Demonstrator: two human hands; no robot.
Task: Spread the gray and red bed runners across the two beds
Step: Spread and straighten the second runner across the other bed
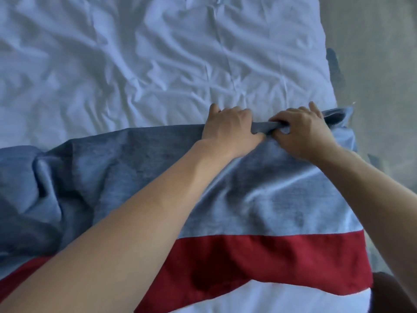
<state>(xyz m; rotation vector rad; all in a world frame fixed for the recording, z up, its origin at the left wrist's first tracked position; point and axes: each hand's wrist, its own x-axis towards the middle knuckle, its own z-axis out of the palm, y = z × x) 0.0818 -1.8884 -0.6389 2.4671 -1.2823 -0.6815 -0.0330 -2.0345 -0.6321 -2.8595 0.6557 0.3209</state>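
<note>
The step in hand looks like drawing the far edge of the gray and red bed runner (259, 199) straight and flat across the bed (135, 64), and to do it well the two hands should part along that edge while keeping it taut, so the bunched roll between them opens out instead of dragging the whole cloth sideways. The left hand (228, 125) and right hand (302, 129) sit close together, almost touching, both curled over the gray edge and gripping a gathered fold of it. Both arms reach forward and extended, wrists low on the cloth, knuckles up. The runner lies under and nearer than the hands, its gray band right below the wrists and its red band nearer still, toward the person. Left of the left hand the gray cloth is rumpled into deep folds, so that side will need smoothing. Beyond the fingers lies only the creased white sheet (158, 41). Right of the right hand the runner's end reaches the bed's side, with the floor (372, 53) just past it.
</note>
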